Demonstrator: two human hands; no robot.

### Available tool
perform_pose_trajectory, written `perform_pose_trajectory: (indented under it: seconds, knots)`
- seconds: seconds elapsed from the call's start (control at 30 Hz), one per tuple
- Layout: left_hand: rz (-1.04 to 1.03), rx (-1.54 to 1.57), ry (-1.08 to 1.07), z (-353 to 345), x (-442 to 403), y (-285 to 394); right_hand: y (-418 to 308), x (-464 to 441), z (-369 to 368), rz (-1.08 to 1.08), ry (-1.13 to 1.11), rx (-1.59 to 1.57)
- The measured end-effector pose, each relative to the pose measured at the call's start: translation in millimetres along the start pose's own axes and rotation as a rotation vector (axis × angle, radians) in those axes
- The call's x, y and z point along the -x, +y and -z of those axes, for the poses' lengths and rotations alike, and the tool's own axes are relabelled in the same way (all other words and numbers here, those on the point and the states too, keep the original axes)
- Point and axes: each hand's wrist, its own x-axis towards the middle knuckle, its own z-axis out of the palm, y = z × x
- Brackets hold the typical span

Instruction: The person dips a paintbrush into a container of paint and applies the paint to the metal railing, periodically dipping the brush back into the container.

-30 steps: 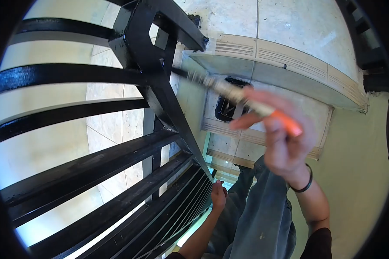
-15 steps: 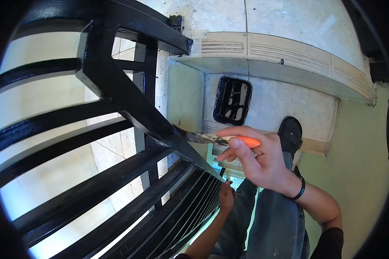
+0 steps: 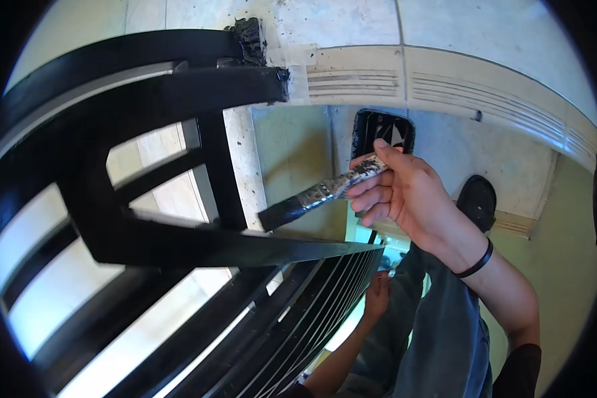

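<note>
My right hand point(image 3: 411, 189) is closed on the handle of a paint-smeared brush point(image 3: 328, 191). The brush slants down to the left, its black bristles just above a black metal railing point(image 3: 239, 252); a small gap shows between them. Lower down, my left hand point(image 3: 377, 295) has its fingers closed beside the railing's far end, around something too small to make out. Behind the right hand, partly hidden by it, a black paint tray point(image 3: 412, 132) with wet black paint sits on a tiled step.
A tiled step edge with grooved strips point(image 3: 471, 96) crosses the top. Black-painted post bases meet the tiles, beside a strip of tape point(image 3: 298, 81). My dark shoe point(image 3: 477, 199) rests on the lower step. A pale green wall point(image 3: 567, 265) stands at the right.
The view has shifted, and the railing now lies more level across it. The brush was blurred in motion, then touched the railing; now its tip is off it. The right hand has turned, fingers more visible.
</note>
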Motion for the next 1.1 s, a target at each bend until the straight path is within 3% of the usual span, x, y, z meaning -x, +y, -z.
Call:
perform_pose_trajectory:
  seconds: [0.1, 0.23, 0.33, 0.47, 0.53, 0.63, 0.8, 0.87, 1.03, 1.1]
  knots:
    - [0.04, -0.085, -0.096, 6.1, 10.6, 21.1, -4.9, -22.7, -14.6, -0.211, -0.055, -0.241]
    - [0.064, -0.275, -0.174, 11.1, 19.1, 42.7, -7.5, -34.2, -34.3, -0.385, -0.075, -0.29]
    - [0.085, -0.312, -0.194, 18.2, 21.4, 58.3, -5.2, -40.0, -32.1, -0.427, 0.001, 0.004]
    - [0.135, -0.364, -0.21, 23.1, 16.9, 84.3, -17.8, -50.4, -17.1, -0.285, 0.087, 0.171]
    - [0.145, -0.425, -0.236, 24.6, 16.3, 97.8, -27.5, -52.4, -31.1, -0.348, 0.02, 0.01]
    - [-0.099, -0.45, -0.171, 19.5, 19.9, 83.6, -26.5, -54.2, -54.1, -0.433, -0.094, -0.135]
    - [0.196, -0.454, -0.285, 19.4, 16.2, 124.8, -13.5, -51.8, -33.0, -0.342, 0.031, 0.178]
    - [0.166, -0.452, -0.301, 18.4, 18.3, 117.7, -28.7, -47.1, -33.6, -0.294, 0.069, 0.178]
    - [0.036, -0.496, -0.32, 12.7, 25.4, 97.0, -40.1, -46.9, -70.0, -0.487, -0.131, -0.314]
    - [-0.009, -0.503, -0.315, 14.6, 23.1, 94.0, -35.6, -46.7, -83.0, -0.509, -0.168, -0.301]
